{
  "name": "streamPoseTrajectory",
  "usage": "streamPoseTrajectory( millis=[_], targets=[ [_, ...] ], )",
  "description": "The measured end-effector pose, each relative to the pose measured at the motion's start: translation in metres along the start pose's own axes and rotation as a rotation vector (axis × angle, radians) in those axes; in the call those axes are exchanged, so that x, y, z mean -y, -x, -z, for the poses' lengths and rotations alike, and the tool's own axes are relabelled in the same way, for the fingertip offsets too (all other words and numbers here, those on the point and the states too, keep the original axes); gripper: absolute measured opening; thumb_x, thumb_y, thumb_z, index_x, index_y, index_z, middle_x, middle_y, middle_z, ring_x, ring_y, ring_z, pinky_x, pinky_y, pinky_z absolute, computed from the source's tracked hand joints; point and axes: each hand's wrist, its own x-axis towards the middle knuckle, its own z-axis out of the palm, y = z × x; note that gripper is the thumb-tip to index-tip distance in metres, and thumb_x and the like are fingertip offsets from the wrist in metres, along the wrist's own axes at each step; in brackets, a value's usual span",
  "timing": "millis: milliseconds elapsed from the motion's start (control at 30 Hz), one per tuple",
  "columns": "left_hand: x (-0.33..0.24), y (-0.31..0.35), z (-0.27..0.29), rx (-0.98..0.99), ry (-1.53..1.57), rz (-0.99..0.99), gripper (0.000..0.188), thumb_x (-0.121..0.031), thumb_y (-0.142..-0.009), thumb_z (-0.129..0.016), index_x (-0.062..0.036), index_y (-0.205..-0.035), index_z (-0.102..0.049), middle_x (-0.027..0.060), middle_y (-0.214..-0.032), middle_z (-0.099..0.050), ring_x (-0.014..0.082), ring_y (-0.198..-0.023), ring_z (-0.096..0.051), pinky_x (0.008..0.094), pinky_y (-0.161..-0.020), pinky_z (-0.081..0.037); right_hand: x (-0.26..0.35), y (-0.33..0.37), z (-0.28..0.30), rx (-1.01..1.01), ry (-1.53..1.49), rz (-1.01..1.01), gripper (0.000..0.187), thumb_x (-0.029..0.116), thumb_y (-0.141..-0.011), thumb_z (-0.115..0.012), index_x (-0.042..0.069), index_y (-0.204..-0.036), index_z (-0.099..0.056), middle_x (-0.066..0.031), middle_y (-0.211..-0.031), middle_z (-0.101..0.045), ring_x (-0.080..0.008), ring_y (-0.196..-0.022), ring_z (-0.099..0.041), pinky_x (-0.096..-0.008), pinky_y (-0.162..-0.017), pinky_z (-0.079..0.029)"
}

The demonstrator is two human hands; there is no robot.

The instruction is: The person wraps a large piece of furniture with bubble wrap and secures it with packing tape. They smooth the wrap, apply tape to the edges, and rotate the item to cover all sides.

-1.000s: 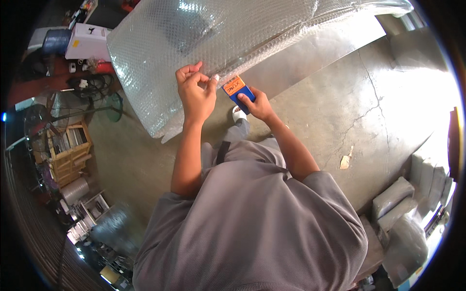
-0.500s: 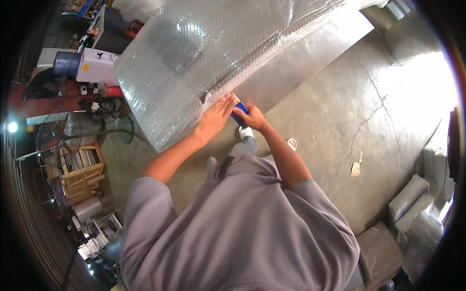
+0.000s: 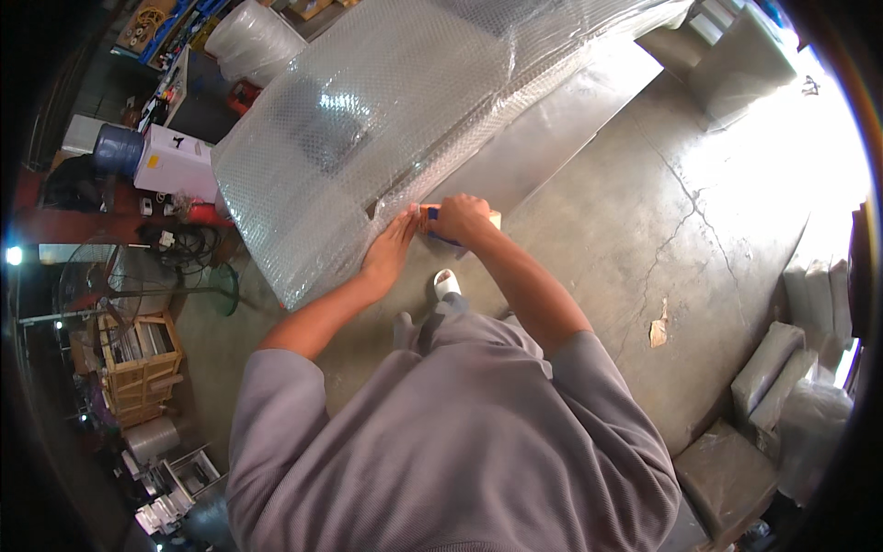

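Observation:
Clear bubble wrap [image 3: 303, 207] lies over a large flat panel whose bare metallic-grey surface [image 3: 543, 129] shows along the near right side. My left hand [image 3: 391, 250] rests on the wrap's near edge with its fingers stretched out and pressed flat. Close beside its fingertips, my right hand [image 3: 464, 219] is closed around what looks like a blue tape dispenser [image 3: 444, 239]. A tan part of it sticks out past the right side of that hand. My fingers hide most of the dispenser.
Left of the panel stand a white box [image 3: 170, 161], a blue water jug [image 3: 118, 149] and a fan [image 3: 97, 281]. A wooden crate [image 3: 138, 368] sits lower left. Wrapped cushion-like blocks [image 3: 727, 474] lie at lower right. A paper scrap [image 3: 659, 327] is on the cracked concrete floor.
My right hand has turned over the blue dispenser, palm side now downward. My left hand has slid slightly down along the wrap's edge. The whole view has shifted a little.

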Motion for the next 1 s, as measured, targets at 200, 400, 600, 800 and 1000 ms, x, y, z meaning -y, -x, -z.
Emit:
streamPoseTrajectory(
  millis=[200,400,600,800,1000],
  targets=[
    [-0.006,-0.001,-0.002,0.11,-0.2,0.002,0.064,-0.032,-0.105,-0.041,0.0037,-0.158,-0.036,0.0166,-0.172,-0.022,0.0369,-0.161,-0.008,0.0494,-0.131,0.005,-0.023,0.003,-0.003,0.069,0.089,0.056,0.072,0.071,-0.087,-0.062,0.002,-0.099,-0.08,-0.0209,-0.101,-0.078,-0.0354,-0.096,-0.076,-0.0452,-0.081,-0.059],
    [-0.02,-0.021,-0.001,0.276,0.094,-0.03,0.058,-0.032,-0.107,-0.045,0.003,-0.153,-0.047,0.0246,-0.167,-0.031,0.0383,-0.159,-0.02,0.0503,-0.131,-0.003,-0.112,0.093,-0.035,0.189,-0.731,-0.084,0.077,0.067,-0.087,-0.073,-0.009,-0.095,-0.075,-0.0159,-0.081,-0.075,-0.0213,-0.069,-0.073,-0.0365,-0.062,-0.056],
    [-0.044,0.011,0.026,-0.231,1.715,0.392,0.053,-0.039,-0.103,-0.06,-0.0052,-0.145,-0.057,0.021,-0.146,-0.057,0.0352,-0.141,-0.049,0.0518,-0.12,-0.035,-0.129,0.165,-0.066,0.074,-1.235,-0.039,0.056,0.046,-0.095,-0.076,-0.007,-0.108,-0.068,-0.0075,-0.086,-0.071,-0.0147,-0.071,-0.068,-0.0318,-0.063,-0.055],
    [-0.09,0.068,0.083,-0.202,3.068,0.877,0.054,-0.046,-0.106,-0.059,-0.0068,-0.143,-0.061,0.0065,-0.13,-0.067,0.015,-0.12,-0.061,0.0344,-0.108,-0.046,-0.088,0.173,-0.041,0.174,-0.843,0.274,0.058,0.041,-0.089,-0.082,-0.007,-0.118,-0.066,-0.0137,-0.093,-0.074,-0.0223,-0.082,-0.072,-0.0367,-0.077,-0.056],
    [-0.071,0.12,0.077,-0.299,3.235,0.764,0.039,-0.029,-0.105,-0.064,0.001,-0.13,-0.069,0.0058,-0.12,-0.071,0.0129,-0.111,-0.064,0.0304,-0.098,-0.05,-0.033,0.171,-0.027,0.243,-0.682,0.433,0.069,0.046,-0.083,-0.085,-0.007,-0.122,-0.065,-0.0231,-0.098,-0.076,-0.0307,-0.09,-0.076,-0.0403,-0.083,-0.056]
  ],
)
